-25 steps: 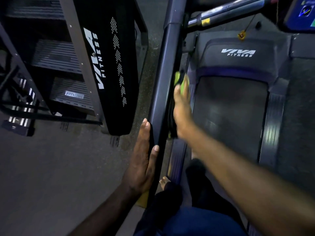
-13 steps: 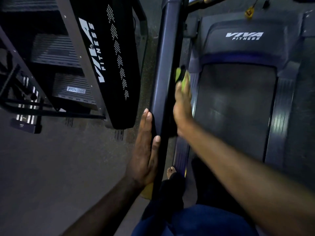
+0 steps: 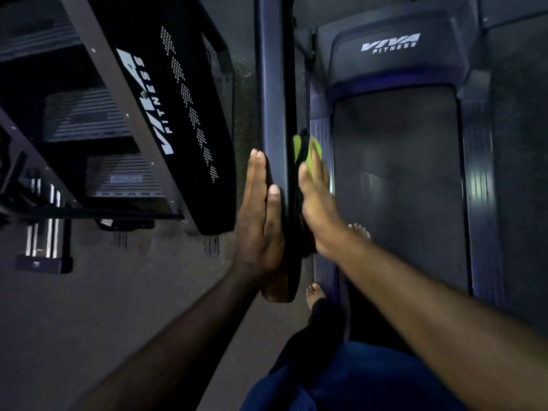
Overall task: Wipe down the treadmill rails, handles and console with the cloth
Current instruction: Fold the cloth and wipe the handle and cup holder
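Observation:
The treadmill's dark left rail (image 3: 271, 84) runs from the top of the view down to my hands. My left hand (image 3: 261, 215) lies flat against the rail's outer side, fingers straight. On the inner side, my right hand (image 3: 317, 200) presses a green cloth (image 3: 308, 152) against the rail with straight fingers. Only the cloth's top edge shows past the fingertips. The treadmill belt (image 3: 394, 179) and its motor cover marked VIVA FITNESS (image 3: 391, 43) lie to the right. The console and handles are out of view.
Another black VIVA FITNESS machine (image 3: 166, 114) stands close on the left with a narrow strip of floor (image 3: 89, 307) between. My bare feet (image 3: 358, 231) stand on the belt and left foot rail. The right foot rail (image 3: 480, 188) is grey and ribbed.
Both hands have slid back along the rail toward me, the right one dragging the cloth. The view has tilted down, so the console and handle left the frame.

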A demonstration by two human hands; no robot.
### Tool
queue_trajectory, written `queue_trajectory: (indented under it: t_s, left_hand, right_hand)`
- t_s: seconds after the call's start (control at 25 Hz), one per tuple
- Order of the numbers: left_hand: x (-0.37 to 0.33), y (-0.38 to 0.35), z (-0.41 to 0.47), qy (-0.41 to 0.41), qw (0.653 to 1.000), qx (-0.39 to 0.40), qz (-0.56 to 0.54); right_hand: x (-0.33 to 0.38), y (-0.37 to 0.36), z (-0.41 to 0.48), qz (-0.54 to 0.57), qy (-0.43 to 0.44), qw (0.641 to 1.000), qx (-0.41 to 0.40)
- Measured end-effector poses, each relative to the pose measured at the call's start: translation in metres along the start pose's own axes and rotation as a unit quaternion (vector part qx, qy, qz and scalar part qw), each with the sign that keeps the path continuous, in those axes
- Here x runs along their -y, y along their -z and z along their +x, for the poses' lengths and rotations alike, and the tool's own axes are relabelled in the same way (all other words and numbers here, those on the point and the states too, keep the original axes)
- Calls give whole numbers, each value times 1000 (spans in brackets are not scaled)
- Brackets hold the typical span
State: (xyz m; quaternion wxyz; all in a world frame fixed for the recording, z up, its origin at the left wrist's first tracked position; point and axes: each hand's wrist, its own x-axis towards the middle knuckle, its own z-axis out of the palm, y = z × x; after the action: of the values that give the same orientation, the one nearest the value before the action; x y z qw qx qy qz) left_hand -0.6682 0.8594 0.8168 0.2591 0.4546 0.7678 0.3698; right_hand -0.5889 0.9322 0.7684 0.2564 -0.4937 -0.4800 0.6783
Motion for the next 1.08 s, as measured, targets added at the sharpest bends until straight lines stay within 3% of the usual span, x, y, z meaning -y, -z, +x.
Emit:
queue_trajectory:
  t_s: [0.12,0.24,0.36,0.44,0.48,0.56,0.64,0.8,0.96,1.08]
  left_hand:
    - [9,-2,3,3,1000,-14,-19]
    - [16,-1,0,-13,999,-18,-28]
    - [19,9,-22,25,998,7,-57]
    - [20,23,-42,68,989,45,-123]
    - [24,32,-52,80,985,66,-141]
    - [27,49,-70,78,989,91,-88]
    - [26,63,-79,46,994,103,-2]
    - [15,73,-79,52,991,116,40]
    - [6,79,-63,56,983,119,125]
    - [7,78,-62,65,984,107,128]
  right_hand:
    - [7,-7,38,18,-21,998,-62]
    - [-17,-11,-61,-31,17,999,-36]
    - [-35,-16,-164,68,1,997,-38]
    - [-36,-19,-151,126,-40,991,-17]
    - [-31,-16,-128,155,-112,981,-35]
    - [-27,-11,-96,239,-212,945,-68]
    - [-30,-12,-117,302,-256,916,-69]
    - [-35,-31,-169,416,-327,845,-77]
    - [-47,-22,-108,375,-344,856,-89]
    - [-40,-16,-132,338,-355,870,-53]
